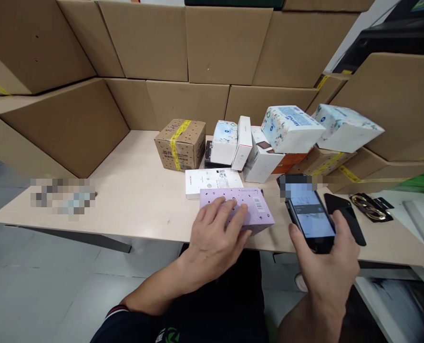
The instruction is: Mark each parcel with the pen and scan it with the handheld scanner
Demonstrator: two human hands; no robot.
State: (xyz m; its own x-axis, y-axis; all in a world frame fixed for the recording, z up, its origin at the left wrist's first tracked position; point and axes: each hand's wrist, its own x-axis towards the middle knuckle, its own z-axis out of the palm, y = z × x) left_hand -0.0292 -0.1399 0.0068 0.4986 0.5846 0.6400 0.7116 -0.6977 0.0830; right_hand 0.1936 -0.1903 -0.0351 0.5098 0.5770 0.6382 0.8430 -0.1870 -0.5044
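Note:
My left hand [215, 238] lies on a flat lilac box [245, 206] with a barcode, near the table's front edge. Its fingers are spread over the box's near side. My right hand [328, 267] is wrapped round a black phone [310, 214] with a lit screen, held just right of the lilac box. Behind the lilac box lies a flat white box [212, 181].
On the beige table [136, 190] stand a small taped cardboard box [179, 143], white product boxes [249, 147] and tissue packs [290, 128]. A black flat object [346, 214] and scissors [371, 207] lie at the right. Large cardboard cartons [197, 47] wall in the back and sides.

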